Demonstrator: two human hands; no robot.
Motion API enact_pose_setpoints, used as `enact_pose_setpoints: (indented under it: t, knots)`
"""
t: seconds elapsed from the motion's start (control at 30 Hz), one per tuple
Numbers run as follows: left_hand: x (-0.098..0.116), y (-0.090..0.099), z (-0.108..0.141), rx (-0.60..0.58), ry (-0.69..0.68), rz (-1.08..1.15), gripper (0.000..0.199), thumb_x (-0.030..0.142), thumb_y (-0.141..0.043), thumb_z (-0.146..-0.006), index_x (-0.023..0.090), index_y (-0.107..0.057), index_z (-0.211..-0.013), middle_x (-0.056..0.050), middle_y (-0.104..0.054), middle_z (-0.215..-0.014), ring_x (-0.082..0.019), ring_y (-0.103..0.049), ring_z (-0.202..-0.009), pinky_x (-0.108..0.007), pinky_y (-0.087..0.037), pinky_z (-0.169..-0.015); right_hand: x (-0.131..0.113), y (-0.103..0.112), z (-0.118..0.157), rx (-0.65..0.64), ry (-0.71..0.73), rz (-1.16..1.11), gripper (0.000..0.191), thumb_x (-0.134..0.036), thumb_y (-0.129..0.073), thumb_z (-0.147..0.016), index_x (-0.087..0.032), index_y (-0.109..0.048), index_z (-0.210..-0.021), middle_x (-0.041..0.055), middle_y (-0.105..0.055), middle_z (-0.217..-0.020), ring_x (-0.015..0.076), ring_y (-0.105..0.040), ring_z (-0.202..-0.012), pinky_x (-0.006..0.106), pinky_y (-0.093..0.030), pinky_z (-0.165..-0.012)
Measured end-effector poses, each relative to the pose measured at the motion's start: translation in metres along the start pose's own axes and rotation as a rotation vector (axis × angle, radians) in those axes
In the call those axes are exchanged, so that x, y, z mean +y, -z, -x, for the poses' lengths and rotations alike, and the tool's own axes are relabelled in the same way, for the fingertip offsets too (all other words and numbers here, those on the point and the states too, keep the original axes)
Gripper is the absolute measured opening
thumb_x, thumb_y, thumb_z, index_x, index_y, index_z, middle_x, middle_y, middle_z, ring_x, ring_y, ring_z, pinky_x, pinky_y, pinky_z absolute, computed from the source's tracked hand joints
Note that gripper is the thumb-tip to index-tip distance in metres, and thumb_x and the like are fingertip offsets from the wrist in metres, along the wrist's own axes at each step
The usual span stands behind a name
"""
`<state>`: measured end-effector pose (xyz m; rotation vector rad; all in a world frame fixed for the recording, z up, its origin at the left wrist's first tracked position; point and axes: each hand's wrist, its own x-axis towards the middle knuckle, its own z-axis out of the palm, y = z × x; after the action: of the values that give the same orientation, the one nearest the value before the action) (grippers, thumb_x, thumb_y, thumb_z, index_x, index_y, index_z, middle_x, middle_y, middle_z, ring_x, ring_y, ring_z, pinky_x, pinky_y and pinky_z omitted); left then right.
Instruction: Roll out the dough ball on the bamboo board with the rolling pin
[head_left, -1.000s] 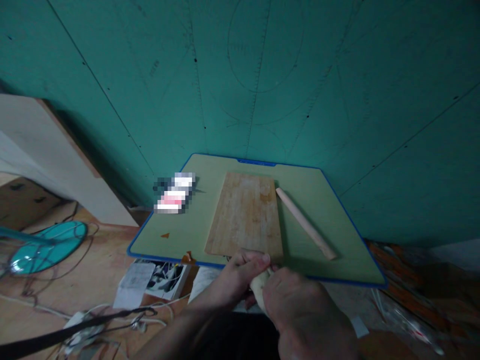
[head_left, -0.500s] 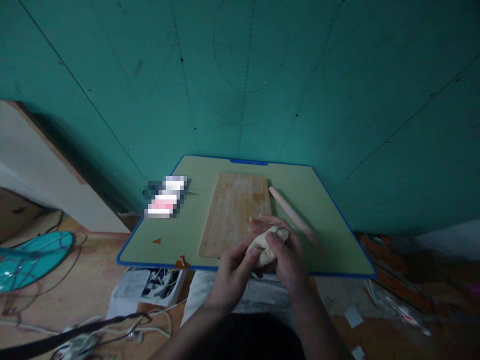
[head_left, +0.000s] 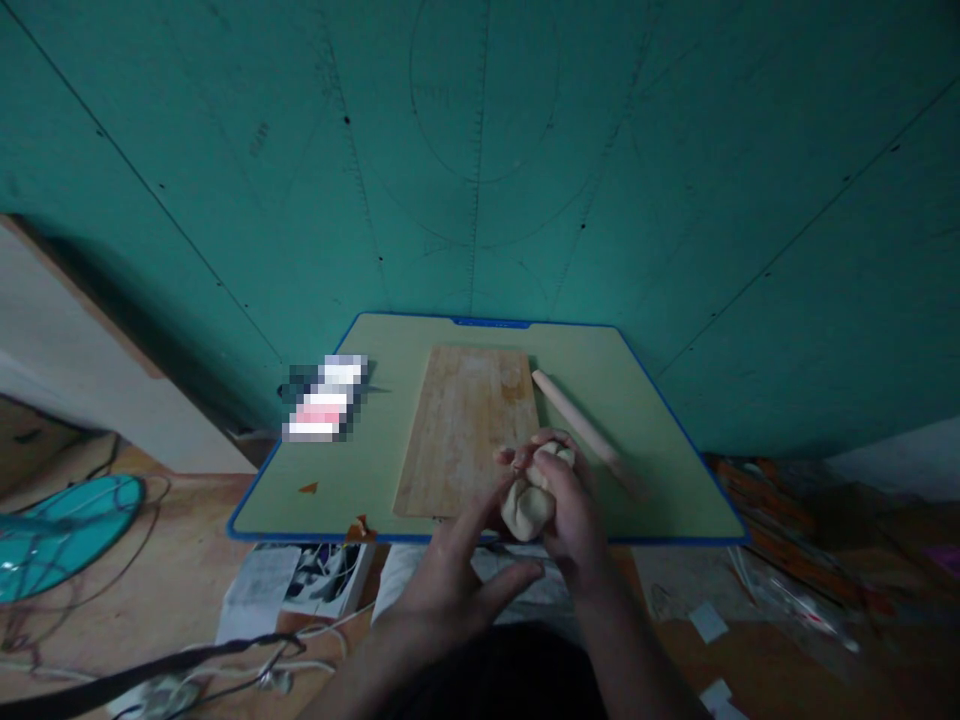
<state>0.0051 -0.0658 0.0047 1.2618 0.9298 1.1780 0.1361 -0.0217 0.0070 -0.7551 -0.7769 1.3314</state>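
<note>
A lump of pale dough (head_left: 527, 508), folded and uneven, is held above the near edge of the table. My right hand (head_left: 571, 515) is wrapped round it, with the thumb pressing on top. My left hand (head_left: 465, 570) is at the dough's left side, its thumb stretched out away from the dough and its fingers reaching toward it. Just beyond the hands lies a wooden board (head_left: 465, 420). To the right of the board, a wooden rolling pin (head_left: 577, 420) rests at a slant, its near end blurred.
The light green table (head_left: 652, 480) has a blue rim. A pixelated item (head_left: 326, 400) stands at its left edge. Small brown scraps (head_left: 360, 528) lie near the front left. Cables and a box (head_left: 326, 575) are below, and a green wall is behind.
My left thumb has come off the dough and spread outward. The dough has turned in my right hand and shows a rounder near end. The view has shifted slightly.
</note>
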Motion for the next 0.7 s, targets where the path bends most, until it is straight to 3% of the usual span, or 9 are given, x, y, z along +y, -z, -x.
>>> enact_pose_setpoints:
  t: [0.1, 0.23, 0.43, 0.57, 0.7]
  knots:
    - [0.0, 0.008, -0.004, -0.02, -0.064, -0.092, 0.057, 0.008, -0.087, -0.06, 0.024, -0.073, -0.113, -0.01, -0.074, -0.101, -0.023, -0.069, -0.094, -0.031, -0.051, -0.092, -0.004, -0.003, 0.002, -0.021, -0.198, -0.098, 0.018, -0.032, -0.067, -0.073, -0.024, -0.056, -0.085, -0.0039, -0.066, -0.069, 0.0216, -0.072, -0.08, 0.037, -0.056, -0.078]
    - [0.006, 0.013, -0.015, -0.085, -0.096, -0.124, 0.046, 0.011, -0.089, -0.058, 0.022, -0.077, -0.101, -0.009, -0.074, -0.086, -0.024, -0.068, -0.087, -0.035, -0.048, -0.094, -0.005, -0.007, 0.009, -0.067, -0.306, -0.145, 0.022, -0.034, -0.069, -0.073, -0.025, -0.054, -0.086, -0.0048, -0.064, -0.069, 0.0208, -0.071, -0.077, 0.036, -0.056, -0.077]
    - [0.01, 0.013, -0.012, -0.24, -0.152, -0.243, 0.041, 0.012, -0.082, -0.071, 0.022, -0.076, -0.11, -0.009, -0.074, -0.083, -0.02, -0.067, -0.08, -0.027, -0.047, -0.083, -0.005, -0.007, 0.013, -0.169, -0.279, -0.091, 0.02, -0.032, -0.068, -0.074, -0.024, -0.052, -0.082, -0.0057, -0.06, -0.065, 0.0178, -0.068, -0.072, 0.035, -0.055, -0.076]
    - [0.004, 0.014, -0.009, -0.277, -0.203, -0.395, 0.035, 0.014, -0.079, -0.075, 0.023, -0.076, -0.109, -0.008, -0.075, -0.084, -0.018, -0.067, -0.074, -0.024, -0.046, -0.074, -0.002, -0.007, 0.01, -0.115, -0.262, -0.083, 0.021, -0.034, -0.069, -0.075, -0.024, -0.052, -0.077, -0.0071, -0.057, -0.059, 0.0153, -0.065, -0.064, 0.031, -0.055, -0.07]
    - [0.005, 0.014, -0.009, -0.272, -0.232, -0.433, 0.031, 0.016, -0.075, -0.08, 0.024, -0.075, -0.11, -0.007, -0.076, -0.087, -0.019, -0.069, -0.077, -0.024, -0.046, -0.076, 0.005, -0.006, 0.009, -0.096, -0.178, -0.019, 0.029, -0.045, -0.066, -0.079, -0.023, -0.05, -0.069, -0.0072, -0.055, -0.052, 0.0145, -0.063, -0.056, 0.032, -0.055, -0.07]
